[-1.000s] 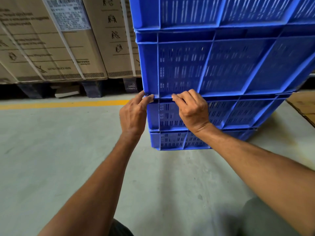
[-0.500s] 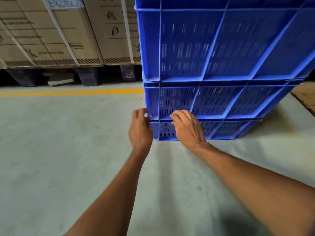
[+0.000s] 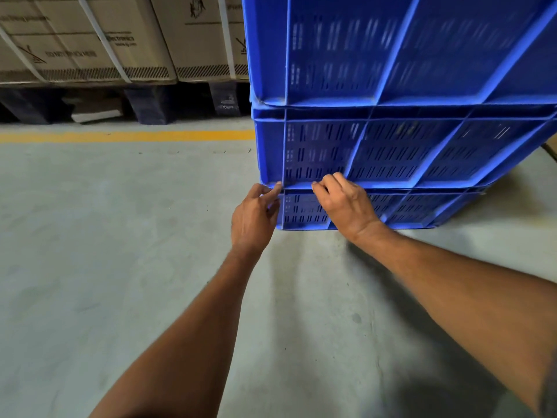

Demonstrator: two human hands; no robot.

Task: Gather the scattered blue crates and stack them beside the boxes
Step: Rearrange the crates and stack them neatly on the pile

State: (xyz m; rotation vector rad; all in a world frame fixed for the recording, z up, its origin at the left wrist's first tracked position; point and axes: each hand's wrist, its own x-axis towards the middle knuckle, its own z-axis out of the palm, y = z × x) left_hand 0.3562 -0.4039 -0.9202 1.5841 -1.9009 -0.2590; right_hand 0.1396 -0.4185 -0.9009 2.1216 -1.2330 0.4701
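Observation:
A stack of blue slotted crates fills the upper right: a bottom crate [image 3: 407,212] on the concrete floor, a middle crate [image 3: 391,149] on it, and a top crate [image 3: 391,49] running out of frame. My left hand [image 3: 253,218] is at the stack's near left corner, its index fingertip on the seam between the bottom and middle crates. My right hand [image 3: 346,203] is just to the right, its fingers curled over that same seam. The stack stands beside strapped cardboard boxes [image 3: 90,40].
The boxes rest on dark pallet blocks [image 3: 147,104] at the back left. A yellow floor line [image 3: 120,136] runs in front of them up to the crates. A flat piece of cardboard [image 3: 550,150] shows at the right edge. Grey concrete floor [image 3: 105,267] spreads to the left and in front.
Both hands moved down from the seam one crate higher to the seam above the bottom crate. The view has dropped and come closer to the stack.

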